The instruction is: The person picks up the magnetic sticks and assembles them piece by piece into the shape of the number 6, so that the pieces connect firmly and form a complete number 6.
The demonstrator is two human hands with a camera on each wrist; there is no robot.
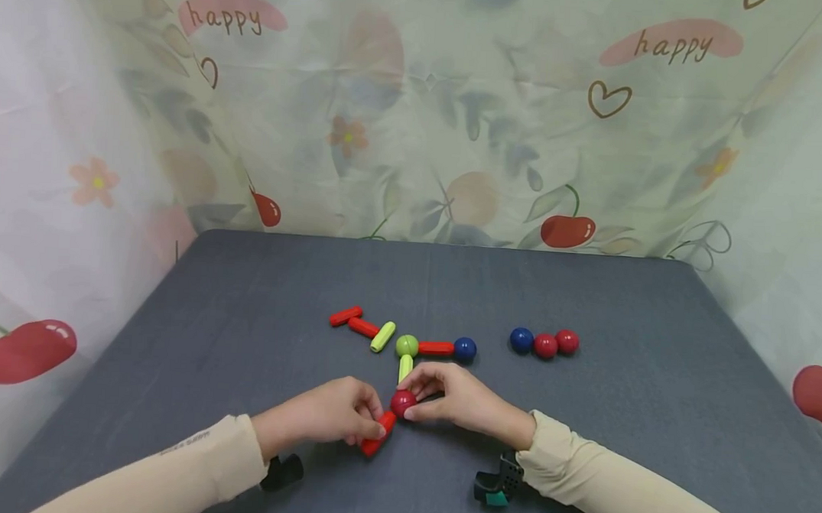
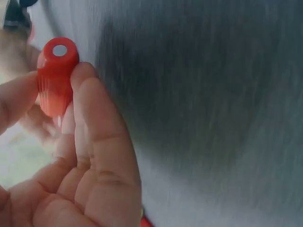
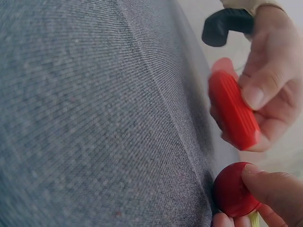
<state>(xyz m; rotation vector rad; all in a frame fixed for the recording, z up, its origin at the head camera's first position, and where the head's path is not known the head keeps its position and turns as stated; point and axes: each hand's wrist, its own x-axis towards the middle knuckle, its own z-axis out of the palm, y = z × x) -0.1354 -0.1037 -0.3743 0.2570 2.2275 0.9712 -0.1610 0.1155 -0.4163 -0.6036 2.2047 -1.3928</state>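
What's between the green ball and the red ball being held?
A light green stick, partly hidden by the right hand, shows there in the head view.

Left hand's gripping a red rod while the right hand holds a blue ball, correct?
Not quite: the ball held by the right hand is red, not blue, as the right wrist view shows. The left hand does grip a red rod.
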